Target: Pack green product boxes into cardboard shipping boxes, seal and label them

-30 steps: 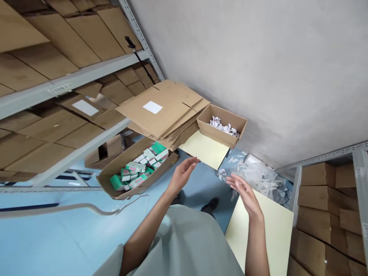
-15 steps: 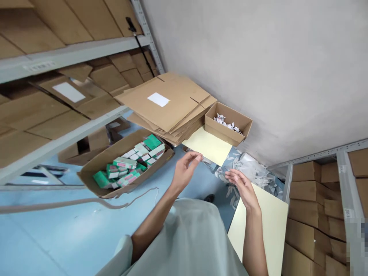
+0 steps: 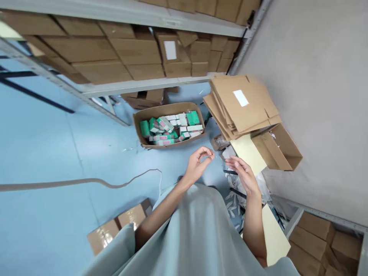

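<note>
My left hand (image 3: pixel 199 165) is in front of me over the blue floor, its thumb and index finger closed in a pinch. Whatever sits between those fingertips is too small to make out. Facing it, my right hand (image 3: pixel 243 175) has its fingers stretched out and seems to hold nothing. The two hands are apart. Beyond my left hand, an open carton (image 3: pixel 169 146) on the floor contains several green and white small boxes (image 3: pixel 172 128). Close to my right hand lies a pale yellow board (image 3: pixel 249 154).
Flattened cardboard boxes (image 3: pixel 253 103) are stacked beside an open cardboard box (image 3: pixel 290 149) against the wall. Shelves (image 3: pixel 184 19) loaded with cartons stand ahead. A grey cord (image 3: pixel 112 186) crosses the floor at left. Taped cartons (image 3: pixel 103 234) lie behind it; more cartons (image 3: pixel 310 237) fill the right shelf.
My view has turned left, so the carton of small boxes now lies straight ahead and the cardboard stack has shifted right. Both hands keep nearly the same pose, slightly apart.
</note>
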A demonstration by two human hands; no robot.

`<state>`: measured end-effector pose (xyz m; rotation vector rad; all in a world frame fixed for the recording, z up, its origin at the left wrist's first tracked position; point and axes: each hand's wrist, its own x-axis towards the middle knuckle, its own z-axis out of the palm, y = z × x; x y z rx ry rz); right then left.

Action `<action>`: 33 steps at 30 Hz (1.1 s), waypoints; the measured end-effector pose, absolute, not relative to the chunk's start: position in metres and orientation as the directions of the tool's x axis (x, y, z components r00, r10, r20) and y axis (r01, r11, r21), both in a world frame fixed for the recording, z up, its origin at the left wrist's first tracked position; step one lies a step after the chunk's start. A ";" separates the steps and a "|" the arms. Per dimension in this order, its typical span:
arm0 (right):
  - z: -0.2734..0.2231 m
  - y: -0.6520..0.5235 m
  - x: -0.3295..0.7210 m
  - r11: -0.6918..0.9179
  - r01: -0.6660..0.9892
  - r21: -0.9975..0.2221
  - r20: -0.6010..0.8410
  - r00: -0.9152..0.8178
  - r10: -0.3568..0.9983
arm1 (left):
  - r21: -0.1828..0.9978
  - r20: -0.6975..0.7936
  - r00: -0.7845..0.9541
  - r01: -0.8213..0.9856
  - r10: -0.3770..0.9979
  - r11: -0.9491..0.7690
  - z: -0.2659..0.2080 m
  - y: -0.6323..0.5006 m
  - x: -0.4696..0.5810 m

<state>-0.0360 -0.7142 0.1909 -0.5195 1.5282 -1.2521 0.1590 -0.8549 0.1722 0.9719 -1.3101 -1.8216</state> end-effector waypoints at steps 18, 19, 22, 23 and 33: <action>0.061 -1.089 0.058 0.509 0.032 -0.860 -0.495 0.185 -0.849 | 0.922 -0.382 0.084 0.102 -0.921 -0.373 0.054 -1.082 0.304; 0.048 -1.113 0.055 0.510 0.031 -0.860 -0.494 0.199 -0.846 | 0.916 -0.401 0.132 0.087 -0.907 -0.392 0.044 -1.096 0.307; 0.005 -1.184 0.051 0.514 0.029 -0.857 -0.493 0.240 -0.836 | 0.879 -0.473 0.251 0.071 -0.845 -0.471 0.008 -1.135 0.315; -0.011 -1.206 0.050 0.516 0.025 -0.856 -0.494 0.253 -0.832 | 0.864 -0.499 0.279 0.084 -0.820 -0.497 -0.008 -1.148 0.317; -0.187 -1.374 0.100 0.563 -0.190 -0.804 -0.593 0.318 -0.740 | 0.637 -0.771 0.335 0.413 -0.542 -0.650 -0.202 -1.261 0.331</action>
